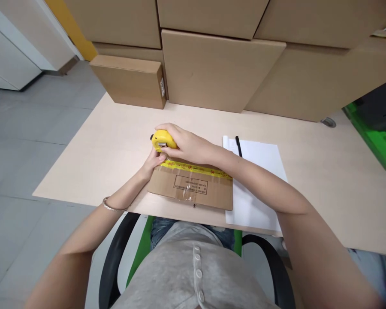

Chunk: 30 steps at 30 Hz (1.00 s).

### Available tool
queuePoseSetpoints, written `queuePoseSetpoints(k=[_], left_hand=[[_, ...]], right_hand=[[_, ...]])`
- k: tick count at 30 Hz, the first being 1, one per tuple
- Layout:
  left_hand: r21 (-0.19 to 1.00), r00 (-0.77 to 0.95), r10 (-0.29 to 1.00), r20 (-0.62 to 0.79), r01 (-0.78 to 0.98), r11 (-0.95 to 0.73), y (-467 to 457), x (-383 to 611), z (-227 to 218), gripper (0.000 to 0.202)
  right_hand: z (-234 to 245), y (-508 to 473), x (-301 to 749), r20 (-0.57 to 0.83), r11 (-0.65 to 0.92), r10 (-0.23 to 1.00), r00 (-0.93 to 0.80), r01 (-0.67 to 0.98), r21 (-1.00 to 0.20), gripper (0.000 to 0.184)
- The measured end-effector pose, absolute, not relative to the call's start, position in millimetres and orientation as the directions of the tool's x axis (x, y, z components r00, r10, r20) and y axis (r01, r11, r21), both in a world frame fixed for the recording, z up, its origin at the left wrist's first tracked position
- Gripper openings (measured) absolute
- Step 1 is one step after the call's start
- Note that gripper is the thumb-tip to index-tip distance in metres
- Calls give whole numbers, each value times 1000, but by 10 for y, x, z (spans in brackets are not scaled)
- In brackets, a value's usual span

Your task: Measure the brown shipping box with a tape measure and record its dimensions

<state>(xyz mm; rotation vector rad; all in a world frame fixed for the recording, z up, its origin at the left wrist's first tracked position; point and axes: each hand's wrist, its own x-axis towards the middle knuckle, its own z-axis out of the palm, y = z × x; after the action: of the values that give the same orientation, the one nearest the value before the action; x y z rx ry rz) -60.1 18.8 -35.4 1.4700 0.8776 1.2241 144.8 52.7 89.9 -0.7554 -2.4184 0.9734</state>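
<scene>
A small flat cardboard box (pixel 193 189) lies on the table in front of me, with a strip of yellow printed tape (pixel 206 169) along its far edge and a label under clear tape on top. My right hand (pixel 186 143) grips a yellow tape dispenser (pixel 162 139) at the box's far left corner. My left hand (pixel 152 165) presses against the box's left end just below the dispenser, fingers touching the tape there. A bracelet circles my left wrist.
White paper sheets (pixel 260 159) lie right of the box with a black pen (pixel 238 146) on them. Large cardboard boxes (pixel 218 68) are stacked along the table's (pixel 109 141) far edge, a smaller one (pixel 128 79) at the left. Grey floor lies left.
</scene>
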Motion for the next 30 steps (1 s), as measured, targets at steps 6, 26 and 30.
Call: queuePoseSetpoints(k=[6, 26, 30], left_hand=[[957, 323, 903, 284, -43, -286, 253, -750, -380, 89], [838, 419, 802, 427, 151, -525, 244, -836, -268, 58], [833, 415, 802, 429, 162, -529, 236, -846, -269, 58]], right_hand=[[983, 437, 1581, 136, 654, 604, -785, 391, -648, 41], [997, -364, 3363, -61, 205, 944, -325, 721, -662, 36], [895, -436, 3473, -65, 147, 963, -261, 712, -686, 39]])
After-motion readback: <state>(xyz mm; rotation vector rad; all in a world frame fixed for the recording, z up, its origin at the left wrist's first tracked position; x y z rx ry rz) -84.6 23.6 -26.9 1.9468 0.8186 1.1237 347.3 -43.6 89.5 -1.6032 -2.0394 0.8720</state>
